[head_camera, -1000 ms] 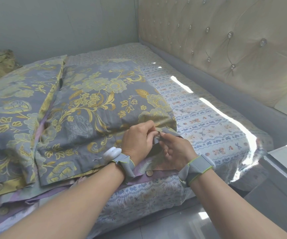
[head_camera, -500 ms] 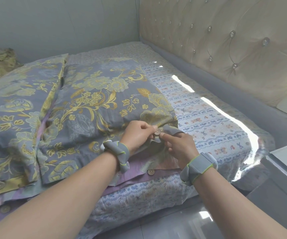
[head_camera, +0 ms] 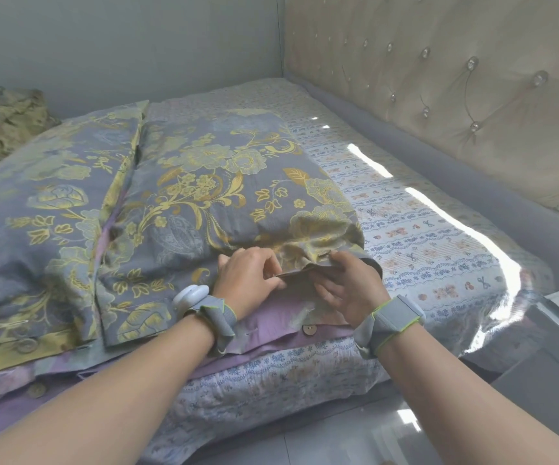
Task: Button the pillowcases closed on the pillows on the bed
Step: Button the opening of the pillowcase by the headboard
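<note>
1. Since the frame half a second before, the small button that had shown between the fingertips had gone from sight. The two hands had also moved slightly apart along the edge of the flap.
2. The left hand [head_camera: 249, 280] was at lower centre of the frame, its fingers curled and pinching the edge of the pillowcase flap [head_camera: 300, 263].
3. The right hand [head_camera: 352, 286], just to the right of it, gripped the same flap, with the thumb on top of the cloth and the fingers curled beneath it.
4. The pillow [head_camera: 217, 196], in a grey case with yellow flowers, lay on the bed in the middle of the frame. Its open end faced the near edge of the bed, and the hands held the right corner of that end.
5. Below the hands a lilac layer [head_camera: 271, 330] lay bare, and a round wooden button [head_camera: 309, 329] sat unfastened on it between the two wrists.
6. A second pillow [head_camera: 36, 213] in the same cloth lay at the left, touching the first. A button [head_camera: 26, 345] showed on its near edge at lower left, but I could not tell whether it was fastened.
7. Each wrist wore a grey band [head_camera: 388, 322] with green trim.
8. The patterned sheet [head_camera: 422, 246] at the right carried bright streaks of sunlight, and the tufted headboard [head_camera: 439, 95] filled the upper right.
</note>
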The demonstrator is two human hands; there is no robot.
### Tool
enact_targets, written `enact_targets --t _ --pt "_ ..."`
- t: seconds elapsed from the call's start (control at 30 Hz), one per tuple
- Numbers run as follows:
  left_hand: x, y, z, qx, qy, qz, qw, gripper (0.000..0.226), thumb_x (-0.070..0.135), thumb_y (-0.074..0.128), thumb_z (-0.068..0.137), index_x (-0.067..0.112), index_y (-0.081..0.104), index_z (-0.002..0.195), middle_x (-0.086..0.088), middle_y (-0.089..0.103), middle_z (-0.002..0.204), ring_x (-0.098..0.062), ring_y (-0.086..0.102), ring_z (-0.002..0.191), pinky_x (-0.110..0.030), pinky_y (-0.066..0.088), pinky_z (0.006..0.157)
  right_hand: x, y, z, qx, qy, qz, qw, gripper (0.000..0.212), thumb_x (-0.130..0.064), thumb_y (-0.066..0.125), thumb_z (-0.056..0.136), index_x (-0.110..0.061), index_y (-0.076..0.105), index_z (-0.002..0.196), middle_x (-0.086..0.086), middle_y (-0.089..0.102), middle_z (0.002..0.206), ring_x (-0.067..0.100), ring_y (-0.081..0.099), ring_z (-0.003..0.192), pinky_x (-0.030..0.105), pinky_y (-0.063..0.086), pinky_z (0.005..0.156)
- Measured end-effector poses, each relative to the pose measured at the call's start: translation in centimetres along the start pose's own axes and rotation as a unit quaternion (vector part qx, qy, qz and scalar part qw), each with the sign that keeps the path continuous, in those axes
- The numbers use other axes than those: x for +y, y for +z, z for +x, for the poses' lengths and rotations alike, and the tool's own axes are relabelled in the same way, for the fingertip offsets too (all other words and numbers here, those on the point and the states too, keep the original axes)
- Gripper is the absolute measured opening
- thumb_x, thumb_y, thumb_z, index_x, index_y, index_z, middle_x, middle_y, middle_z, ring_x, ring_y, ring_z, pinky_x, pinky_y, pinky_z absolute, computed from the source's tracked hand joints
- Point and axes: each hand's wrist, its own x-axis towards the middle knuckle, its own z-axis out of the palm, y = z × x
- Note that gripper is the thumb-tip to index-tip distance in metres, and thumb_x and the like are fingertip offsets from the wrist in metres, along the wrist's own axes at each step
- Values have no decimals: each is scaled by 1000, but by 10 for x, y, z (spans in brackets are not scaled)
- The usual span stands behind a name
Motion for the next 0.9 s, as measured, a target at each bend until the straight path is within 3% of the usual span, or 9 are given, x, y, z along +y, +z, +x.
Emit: enact_targets --t 0.2,0.3,0.37,0.47,0.57,0.67,0.73,0.8,0.9 --pt "-20 -9 -6 -13 -37 -37 999 16 39 77 71 25 69 72 13 63 65 -12 61 81 -38 37 89 11 8 -1 7 14 -3 1000 21 -27 59 93 -14 57 108 6 63 95 30 67 96 40 55 92" --pt "-25 -11 -7 -8 -40 -64 997 13 33 77 72 23 68 72 13 62 64 -13 61 75 -37 47 83 22 14 -2 -33 32 -44 998 33 -34 66 88 -14 61 113 11 66 108 29 67 104 40 55 92" --pt "-29 -12 -8 -3 -30 -66 997 12 28 77 71 24 66 73 14 58 62 -11 58 70 -33 47 76 28 19 -3 -44 35 -87 995 37 -23 70 86 -4 62 118 14 67 114 28 66 107 38 55 91" --pt "-30 -9 -11 -14 -11 -67 998 18 22 80 69 26 63 76 13 59 67 -11 55 69 -30 49 71 34 24 -2 -58 36 -131 989 24 1 66 86 11 62 107 19 66 106 25 64 100 33 54 90" --pt "-31 -5 -14 -19 19 -55 998 27 25 81 66 30 62 85 10 60 83 -10 52 77 -35 47 81 38 29 -3 -66 35 -164 984 10 12 64 82 8 60 90 18 61 90 25 62 89 30 53 81" --pt "-30 -2 -15 -6 48 -13 999 35 34 80 66 34 59 94 13 57 93 -10 50 93 -33 38 87 43 35 -2 -69 10 -209 975 12 14 63 81 3 59 77 12 56 74 21 58 72 28 50 69" --pt "-28 -2 -14 9 51 -8 999 27 32 76 71 33 59 92 14 56 92 -10 52 95 -33 36 87 45 37 -2 -71 -8 -217 973 10 13 62 82 8 64 91 17 61 86 25 60 83 34 51 76" --pt "-28 -4 -13 21 42 -12 999 12 29 70 76 31 61 84 12 58 87 -12 57 92 -35 38 86 47 38 0 -77 -18 -222 972 28 10 63 83 10 64 111 18 64 100 24 60 93 38 51 87" --pt "-30 -7 -9 18 22 -47 998 3 29 68 79 28 67 77 10 60 80 -17 61 83 -39 46 86 47 39 0 -82 -16 -211 974 34 5 65 84 6 63 118 13 64 99 21 61 93 31 51 80"
